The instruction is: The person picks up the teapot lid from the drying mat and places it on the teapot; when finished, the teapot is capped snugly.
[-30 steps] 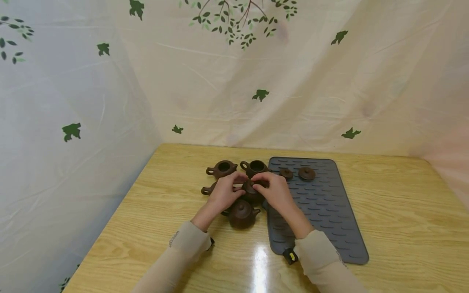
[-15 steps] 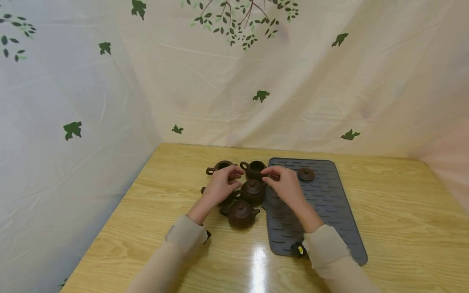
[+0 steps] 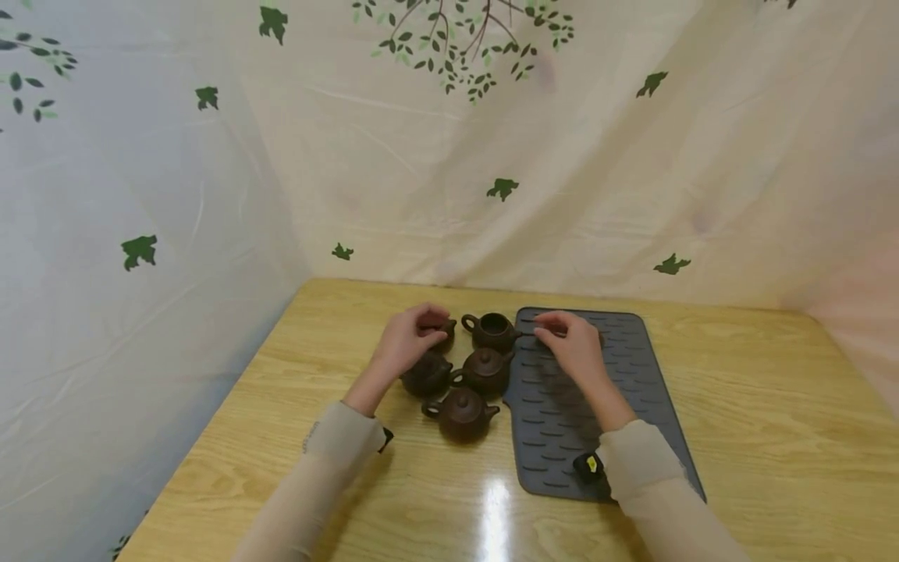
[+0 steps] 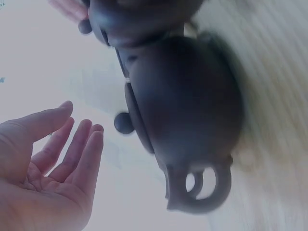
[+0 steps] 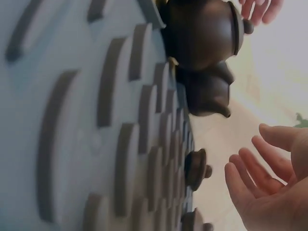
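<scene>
Several dark brown teapots stand close together on the table. My left hand hovers, fingers relaxed and holding nothing, over the back left teapot, hiding most of it. Beside it is a lidless teapot. Lids sit on the front teapot and the middle right teapot; the middle left teapot is partly covered by my left hand. Over the grey mat my right hand is loosely curved and holds nothing. Two small lids, a nearer lid and another lid, lie on the mat below it.
The ridged mat lies right of the teapots on a wood-grain table. A pale cloth printed with green leaves hangs behind and to the left. Teapot spouts and handles nearly touch one another.
Both hands have let go of the lid on the middle right teapot and moved apart. The left went leftward to the back left teapot; the right went rightward over the mat's lids.
</scene>
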`<act>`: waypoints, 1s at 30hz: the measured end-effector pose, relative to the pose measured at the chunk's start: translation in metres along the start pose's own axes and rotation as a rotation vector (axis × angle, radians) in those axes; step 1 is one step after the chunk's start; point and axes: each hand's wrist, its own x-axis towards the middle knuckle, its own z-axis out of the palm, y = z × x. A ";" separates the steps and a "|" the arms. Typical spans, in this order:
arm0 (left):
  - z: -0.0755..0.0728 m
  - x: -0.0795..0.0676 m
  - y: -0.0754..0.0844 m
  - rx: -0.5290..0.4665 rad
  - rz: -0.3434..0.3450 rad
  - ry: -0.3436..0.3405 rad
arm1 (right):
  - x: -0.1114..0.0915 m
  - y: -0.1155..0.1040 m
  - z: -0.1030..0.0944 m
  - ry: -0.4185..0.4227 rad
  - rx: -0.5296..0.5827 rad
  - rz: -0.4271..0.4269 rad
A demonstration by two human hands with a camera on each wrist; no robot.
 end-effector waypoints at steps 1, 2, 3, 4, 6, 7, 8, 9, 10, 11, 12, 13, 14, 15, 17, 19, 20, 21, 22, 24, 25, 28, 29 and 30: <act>-0.002 0.000 -0.001 0.001 -0.006 0.007 | 0.000 0.003 0.000 -0.004 -0.002 0.017; -0.003 0.000 -0.003 0.008 -0.007 0.015 | 0.001 0.005 -0.001 -0.008 -0.006 0.036; -0.005 0.000 -0.004 0.010 -0.011 0.024 | 0.001 0.008 -0.001 -0.014 -0.012 0.055; -0.006 0.000 -0.006 0.012 -0.014 0.030 | 0.001 0.010 -0.001 -0.022 -0.016 0.073; -0.009 -0.001 -0.011 0.018 -0.017 0.045 | 0.002 0.014 -0.001 -0.040 -0.033 0.103; -0.010 -0.001 -0.013 0.023 -0.022 0.052 | 0.002 0.016 -0.001 -0.048 -0.046 0.113; -0.011 -0.001 -0.016 0.025 -0.030 0.058 | 0.002 0.018 -0.001 -0.059 -0.058 0.127; -0.012 -0.001 -0.018 0.030 -0.040 0.063 | 0.003 0.019 -0.001 -0.076 -0.067 0.141; -0.013 -0.002 -0.021 0.039 -0.050 0.066 | 0.002 0.020 -0.001 -0.094 -0.073 0.156; -0.014 -0.002 -0.024 0.047 -0.064 0.072 | 0.003 0.022 0.000 -0.112 -0.080 0.171; -0.015 -0.002 -0.027 0.060 -0.077 0.076 | 0.003 0.022 0.000 -0.125 -0.086 0.183; -0.016 -0.002 -0.030 0.070 -0.087 0.078 | 0.002 0.023 0.000 -0.139 -0.091 0.195; -0.017 -0.002 -0.033 0.073 -0.099 0.079 | 0.002 0.023 0.001 -0.150 -0.092 0.209; -0.017 -0.002 -0.036 0.076 -0.112 0.080 | 0.002 0.023 0.001 -0.157 -0.095 0.216; -0.018 -0.001 -0.042 0.080 -0.130 0.079 | 0.003 0.023 0.002 -0.156 -0.116 0.214; -0.018 -0.001 -0.046 0.087 -0.145 0.070 | 0.004 0.023 0.003 -0.149 -0.142 0.210; -0.018 0.000 -0.048 0.088 -0.155 0.068 | 0.004 0.023 0.003 -0.142 -0.158 0.208; -0.018 0.000 -0.050 0.095 -0.162 0.062 | 0.005 0.022 0.003 -0.135 -0.172 0.205; -0.017 0.000 -0.052 0.104 -0.167 0.056 | 0.005 0.022 0.003 -0.128 -0.185 0.202; -0.016 0.001 -0.055 0.104 -0.186 0.045 | 0.007 0.021 0.002 -0.112 -0.203 0.199; -0.015 0.002 -0.055 0.096 -0.196 0.039 | 0.007 0.020 0.002 -0.104 -0.210 0.196; -0.013 0.004 -0.057 0.062 -0.217 0.029 | 0.008 0.019 0.000 -0.091 -0.221 0.186; -0.012 0.004 -0.057 0.048 -0.222 0.027 | 0.009 0.019 -0.001 -0.090 -0.225 0.182; -0.011 0.005 -0.057 0.037 -0.225 0.026 | 0.009 0.019 -0.001 -0.088 -0.227 0.178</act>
